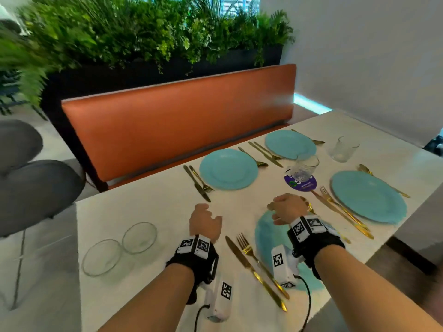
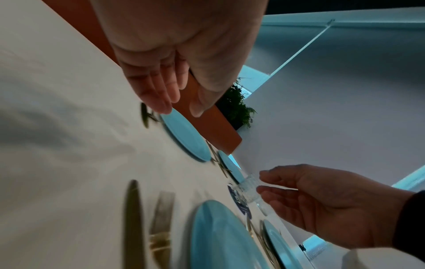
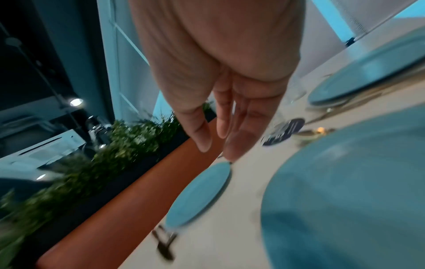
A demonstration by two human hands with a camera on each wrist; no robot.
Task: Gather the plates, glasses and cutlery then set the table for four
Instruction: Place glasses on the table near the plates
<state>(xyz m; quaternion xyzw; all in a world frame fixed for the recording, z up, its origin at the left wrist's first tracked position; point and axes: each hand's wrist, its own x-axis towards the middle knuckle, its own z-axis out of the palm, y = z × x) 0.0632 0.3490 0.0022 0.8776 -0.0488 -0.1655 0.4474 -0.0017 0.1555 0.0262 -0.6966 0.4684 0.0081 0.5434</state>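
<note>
Four blue plates lie on the white table (image 1: 143,207): far left (image 1: 229,168), far right (image 1: 290,144), right (image 1: 369,196), and a near one (image 1: 265,236) partly under my right wrist. Gold knives, forks and spoons flank each; the near knife (image 1: 242,255) and fork (image 1: 249,250) lie between my arms. Two clear glasses (image 1: 304,167) (image 1: 344,149) stand mid-table. My left hand (image 1: 203,212) (image 2: 179,109) hovers over bare table, fingers relaxed and empty. My right hand (image 1: 280,207) (image 3: 218,149) hovers above the near plate's far edge, fingers straight, holding nothing, a little short of the nearer glass (image 2: 249,189).
Two shallow clear glass dishes (image 1: 139,237) (image 1: 102,257) sit at the table's left end. A purple round sticker (image 1: 300,184) lies under the nearer glass. An orange bench (image 1: 179,125) and a planter (image 1: 143,44) run along the far side. Grey chairs (image 1: 36,195) stand left.
</note>
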